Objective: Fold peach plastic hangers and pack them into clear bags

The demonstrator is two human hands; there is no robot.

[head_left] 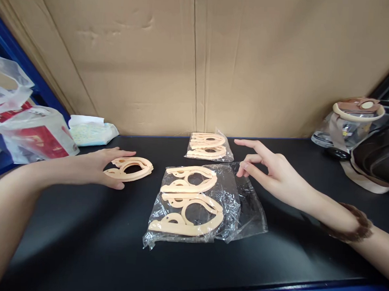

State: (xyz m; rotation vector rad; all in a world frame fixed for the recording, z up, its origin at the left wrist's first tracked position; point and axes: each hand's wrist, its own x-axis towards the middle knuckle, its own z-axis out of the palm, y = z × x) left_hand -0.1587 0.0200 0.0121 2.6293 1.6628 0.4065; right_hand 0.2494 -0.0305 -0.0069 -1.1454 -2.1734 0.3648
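Observation:
My left hand (pixel 106 169) holds a peach plastic hanger piece (pixel 130 168) just above the black table (pixel 78 239), thumb under it and fingers along its back. My right hand (pixel 271 171) hovers with fingers spread over the far edge of a clear plastic bag (pixel 243 204). Two more peach hanger pieces (pixel 188 199) lie on that bag in the middle of the table. Behind them sits a filled clear packet of the same pieces (pixel 208 146).
A cardboard wall (pixel 199 59) closes the back. At the left are white plastic bags with a red box (pixel 35 137) and a tissue pack (pixel 91 131). On the right stand a clear bottle with a tan lid (pixel 352 121) and a dark bag (pixel 379 159).

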